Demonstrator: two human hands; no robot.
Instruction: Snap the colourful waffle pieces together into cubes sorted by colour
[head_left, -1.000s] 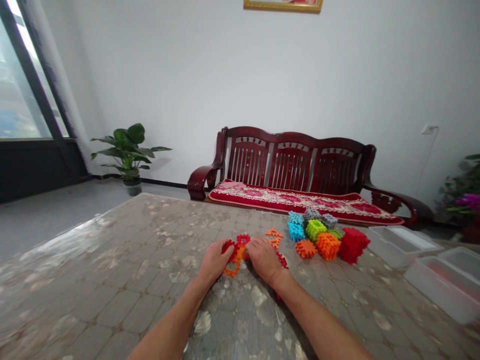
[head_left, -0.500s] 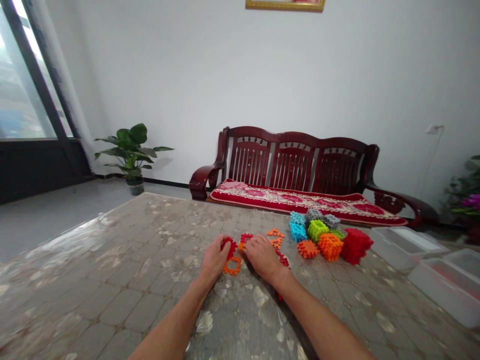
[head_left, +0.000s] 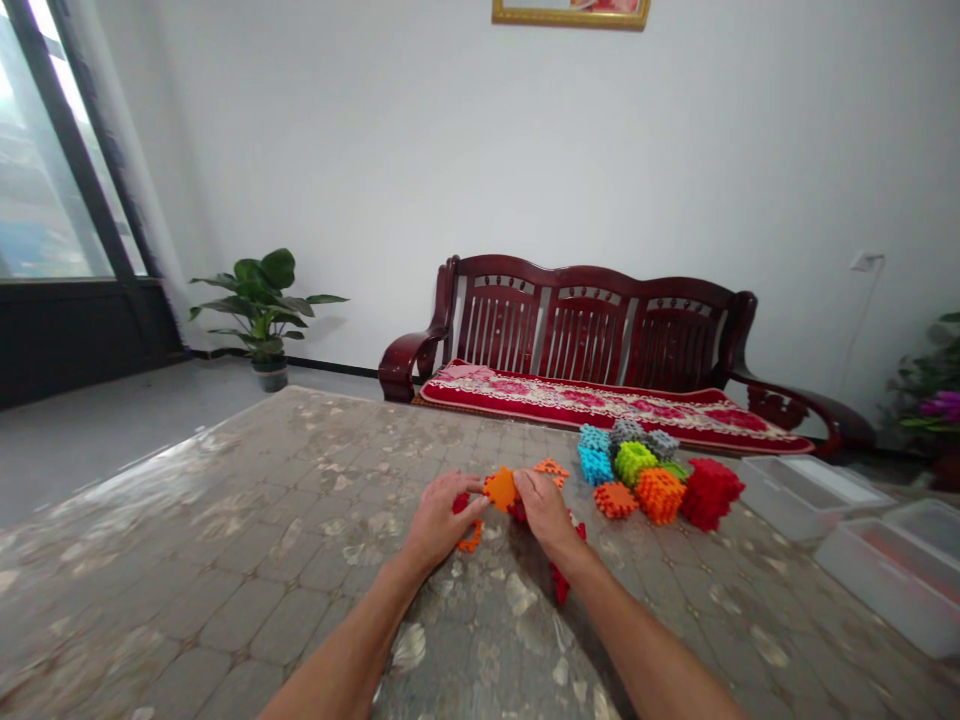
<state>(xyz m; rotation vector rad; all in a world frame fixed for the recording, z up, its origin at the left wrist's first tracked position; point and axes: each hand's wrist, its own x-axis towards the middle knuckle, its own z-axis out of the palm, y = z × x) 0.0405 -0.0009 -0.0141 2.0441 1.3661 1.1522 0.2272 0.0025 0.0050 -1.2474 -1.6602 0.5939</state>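
My left hand (head_left: pixel 437 519) and my right hand (head_left: pixel 545 513) meet above the patterned table (head_left: pixel 225 540), both pinching an orange toothed plastic tile (head_left: pixel 501 489) held upright between their fingertips. Red tiles (head_left: pixel 517 512) lie under and between the hands. An orange frame tile (head_left: pixel 470 542) sits flat just below my left fingers. Another orange tile (head_left: pixel 551 467) lies beyond my right hand. More red pieces (head_left: pixel 561 582) lie by my right wrist.
Assembled cubes stand to the right: blue (head_left: pixel 594 462), green (head_left: pixel 634 459), orange (head_left: pixel 660 493), red (head_left: pixel 709 490), grey (head_left: pixel 625 431). Clear plastic bins (head_left: pixel 885 565) line the table's right edge. A wooden bench (head_left: pixel 600 350) and a potted plant (head_left: pixel 262 300) stand behind.
Both hands have risen slightly off the table and now hold an orange tile upright between them; before, they pressed low over the red and orange pieces.
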